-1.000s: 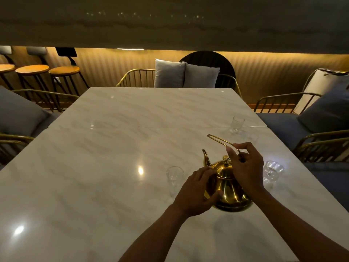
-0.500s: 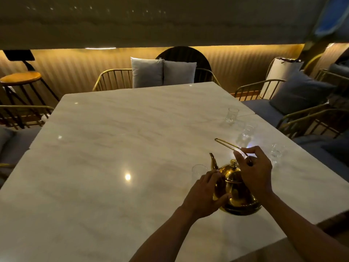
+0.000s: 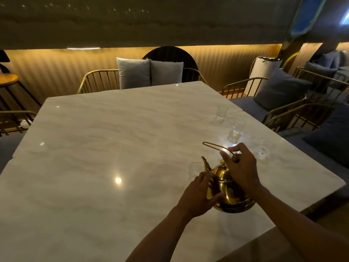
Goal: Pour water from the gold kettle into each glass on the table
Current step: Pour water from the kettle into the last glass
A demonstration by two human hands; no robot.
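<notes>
The gold kettle (image 3: 229, 193) stands on the white marble table (image 3: 113, 148) near its right front corner, spout pointing away and left. My right hand (image 3: 241, 167) grips its wire handle from above. My left hand (image 3: 198, 197) cups the kettle's left side with curled fingers. A clear glass (image 3: 194, 170) stands just left of the spout, partly behind my left hand. Further glasses stand along the right edge: a near one (image 3: 264, 148), a middle one (image 3: 236, 130) and a far one (image 3: 221, 113).
Gold wire chairs with grey cushions (image 3: 149, 72) line the far side, and blue-cushioned chairs (image 3: 279, 89) stand to the right. A wooden bar stool (image 3: 7, 80) is at the far left. The table's right edge runs close past the glasses.
The view has swung to the right, bringing more glasses along the right edge into sight. Both hands keep the same hold on the kettle, which still stands on the table.
</notes>
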